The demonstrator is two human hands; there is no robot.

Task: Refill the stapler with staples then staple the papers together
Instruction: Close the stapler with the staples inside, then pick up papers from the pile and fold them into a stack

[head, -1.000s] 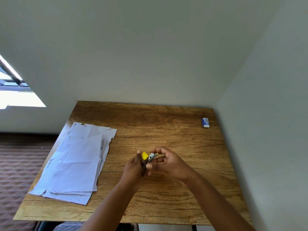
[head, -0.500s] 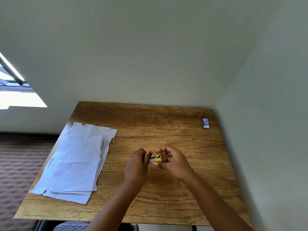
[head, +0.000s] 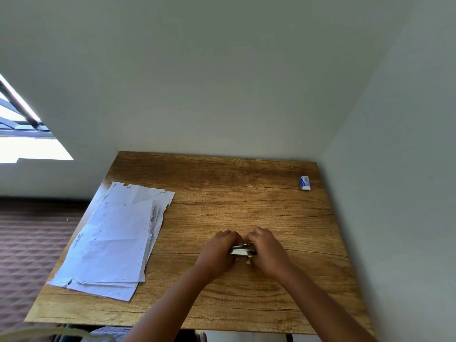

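Metal shows between both hands: the stapler [head: 243, 250] is gripped from either side, left hand [head: 218, 253] and right hand [head: 265, 253] curled round it, low over the table [head: 246, 193]. Half a second ago it sat higher, partly open (reloading likely ending). Papers [head: 116, 240] lie well left; box [head: 305, 183] far right.

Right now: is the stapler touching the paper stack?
Apart. The head view shows the stapler gripped between the left hand and right hand, with bare wood of the table between it and the papers.
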